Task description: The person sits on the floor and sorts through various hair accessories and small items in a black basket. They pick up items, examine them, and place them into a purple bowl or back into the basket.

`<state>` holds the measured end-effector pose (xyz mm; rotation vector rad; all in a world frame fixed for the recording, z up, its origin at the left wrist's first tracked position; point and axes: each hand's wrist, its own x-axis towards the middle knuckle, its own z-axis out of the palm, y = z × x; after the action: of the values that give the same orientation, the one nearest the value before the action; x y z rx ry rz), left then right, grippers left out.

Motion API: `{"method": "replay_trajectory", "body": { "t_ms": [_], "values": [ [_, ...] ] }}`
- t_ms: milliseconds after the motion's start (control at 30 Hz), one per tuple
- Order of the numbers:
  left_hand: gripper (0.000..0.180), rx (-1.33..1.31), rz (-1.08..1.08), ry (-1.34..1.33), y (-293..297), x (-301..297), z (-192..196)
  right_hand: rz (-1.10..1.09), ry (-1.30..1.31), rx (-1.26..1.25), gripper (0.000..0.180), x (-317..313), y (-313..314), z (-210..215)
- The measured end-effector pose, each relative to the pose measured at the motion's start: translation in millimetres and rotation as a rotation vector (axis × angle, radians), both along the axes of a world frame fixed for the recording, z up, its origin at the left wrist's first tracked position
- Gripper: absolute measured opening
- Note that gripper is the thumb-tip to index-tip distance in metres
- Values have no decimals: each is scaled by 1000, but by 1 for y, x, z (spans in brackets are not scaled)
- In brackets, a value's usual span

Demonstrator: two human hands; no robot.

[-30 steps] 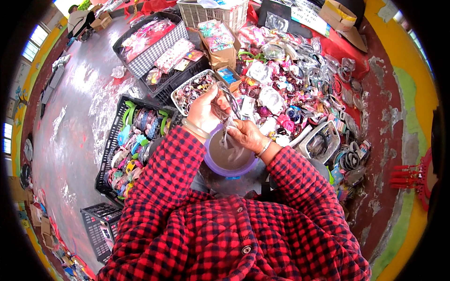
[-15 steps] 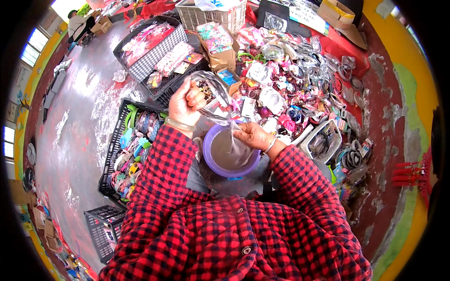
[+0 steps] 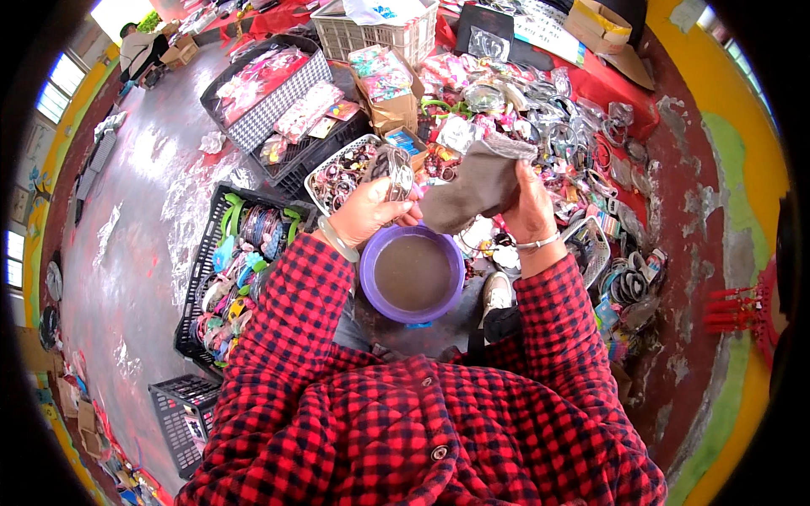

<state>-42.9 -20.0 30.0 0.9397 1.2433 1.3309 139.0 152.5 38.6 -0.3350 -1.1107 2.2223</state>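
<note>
My left hand is closed around a shiny brown-and-clear item in a loop shape, perhaps a plastic-wrapped headband. Spread across the grip of my right hand is a damp-looking grey cloth, its lower edge hanging near the left fingertips. Below both hands, between my legs, stands a purple basin with murky brownish water in it. Neither hand touches the basin.
A white basket of small accessories and a black crate of headbands lie to the left. Ahead are a cardboard box and a houndstooth bin. Piled packaged accessories cover the right. A person sits far left.
My right hand has lifted the grey cloth out of the basin, up and to the right. The left hand has come lower, and the item it holds is now bunched up rather than stretched out.
</note>
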Motion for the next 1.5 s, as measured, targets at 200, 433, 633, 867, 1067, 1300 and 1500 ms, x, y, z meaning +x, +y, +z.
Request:
{"method": "replay_trajectory", "body": {
  "t_ms": [200, 433, 633, 867, 1067, 1300, 1500],
  "values": [
    [24, -15, -35, 73, 8, 12, -10, -78, -116, 1522, 40, -15, -42, -4],
    [15, -61, -285, 54, 5, 26, -22, -284, -282, 1454, 24, -38, -57, -30],
    [16, -39, -318, -9, -3, 27, 0, 121, -325, 404, 35, -35, -35, -40],
    [7, -36, -188, 62, 4, 29, -10, -298, -93, 1449, 26, -35, -57, -27],
    [9, -45, -227, 114, 4, 33, -7, -357, -233, 1456, 20, -37, -49, -38],
    [11, -68, -369, 28, -2, 22, 1, -245, -315, 1171, 25, -31, -39, -40],
    [9, -91, -384, 194, 1, 26, -6, -256, -289, 1463, 28, -31, -56, -26]
  ]
}}
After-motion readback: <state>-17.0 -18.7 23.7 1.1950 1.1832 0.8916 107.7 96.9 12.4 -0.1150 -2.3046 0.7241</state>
